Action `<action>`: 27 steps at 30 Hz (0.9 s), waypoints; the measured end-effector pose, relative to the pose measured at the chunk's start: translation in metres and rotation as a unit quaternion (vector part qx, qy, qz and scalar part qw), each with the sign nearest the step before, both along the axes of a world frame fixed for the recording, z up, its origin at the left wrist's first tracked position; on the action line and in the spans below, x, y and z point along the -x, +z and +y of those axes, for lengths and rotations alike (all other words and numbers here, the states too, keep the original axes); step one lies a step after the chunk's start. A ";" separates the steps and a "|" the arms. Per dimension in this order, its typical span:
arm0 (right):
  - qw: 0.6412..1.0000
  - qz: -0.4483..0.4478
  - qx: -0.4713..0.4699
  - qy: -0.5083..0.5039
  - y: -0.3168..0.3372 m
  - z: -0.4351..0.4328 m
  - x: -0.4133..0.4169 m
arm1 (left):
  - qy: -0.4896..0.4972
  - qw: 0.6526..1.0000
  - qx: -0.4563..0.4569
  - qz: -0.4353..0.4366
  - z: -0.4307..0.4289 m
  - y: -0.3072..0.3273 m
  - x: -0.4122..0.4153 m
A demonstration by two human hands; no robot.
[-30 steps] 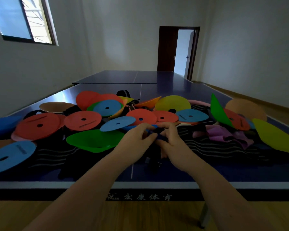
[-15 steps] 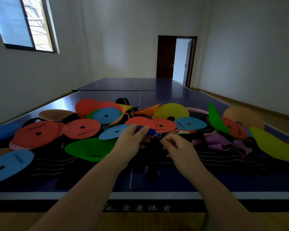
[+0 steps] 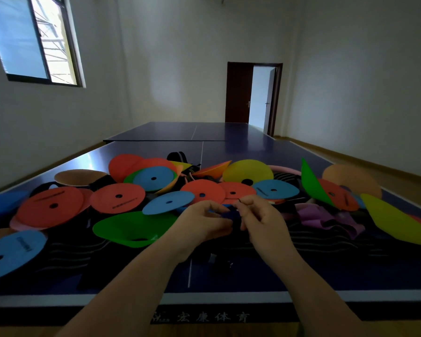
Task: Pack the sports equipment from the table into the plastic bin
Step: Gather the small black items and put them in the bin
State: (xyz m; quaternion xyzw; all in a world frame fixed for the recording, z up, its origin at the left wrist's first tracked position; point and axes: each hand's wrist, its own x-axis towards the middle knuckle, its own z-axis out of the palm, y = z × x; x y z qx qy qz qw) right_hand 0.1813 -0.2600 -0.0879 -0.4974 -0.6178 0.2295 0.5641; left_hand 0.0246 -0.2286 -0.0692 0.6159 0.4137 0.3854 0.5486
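Blue item [image 3: 229, 215], L hand [image 3: 202, 223], R hand [image 3: 263, 221], table-edge [image 3: 229, 297].

A bare games room: table-tennis table [image 3: 253, 152] strewn with training discs [image 3: 118, 198].

Single head cam, wide-angle, above and behind both hands, facing forward and slightly down along the table [image 3: 229, 297]. Left hand [image 3: 199, 222] and right hand [image 3: 263, 220] sit close, low-centre. Door [image 3: 238, 93] far beyond them, window [image 3: 34, 40] up-left.
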 end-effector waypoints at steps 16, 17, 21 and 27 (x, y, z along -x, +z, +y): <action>0.994 0.019 0.070 0.083 -0.007 -0.008 0.002 | 0.005 0.933 0.096 -0.346 0.003 0.013 -0.006; 0.994 0.018 0.082 0.070 -0.007 -0.007 -0.001 | 0.019 0.937 0.077 -0.340 0.004 0.012 -0.006; 0.993 0.006 0.102 0.050 -0.001 -0.008 -0.015 | 0.108 0.987 -0.066 -0.102 0.007 0.005 -0.003; 0.995 0.016 0.056 0.083 0.027 0.001 -0.022 | -0.029 0.999 -0.001 0.023 0.001 0.004 0.000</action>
